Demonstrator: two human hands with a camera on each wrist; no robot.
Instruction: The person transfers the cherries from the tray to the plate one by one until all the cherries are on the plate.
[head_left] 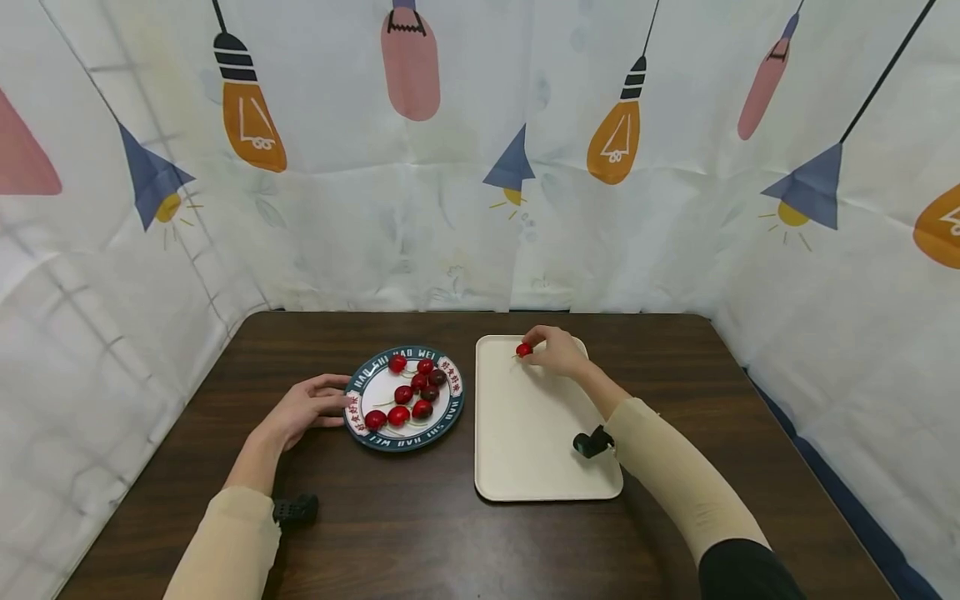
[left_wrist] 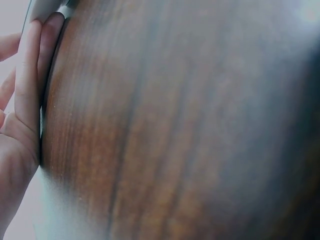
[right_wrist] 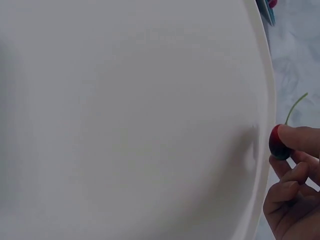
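Right hand (head_left: 558,352) pinches a cherry (head_left: 523,350) over the tray (head_left: 525,467), left hand (head_left: 303,410) rests relaxed against the plate (head_left: 450,408).

Small glossy red cherry (head_left: 523,350) with a thin green stem, pinched between fingertips of the right hand (head_left: 557,351), held at the far edge of the cream tray (head_left: 525,433), at 3 o'clock from the plate of cherries (head_left: 405,388)
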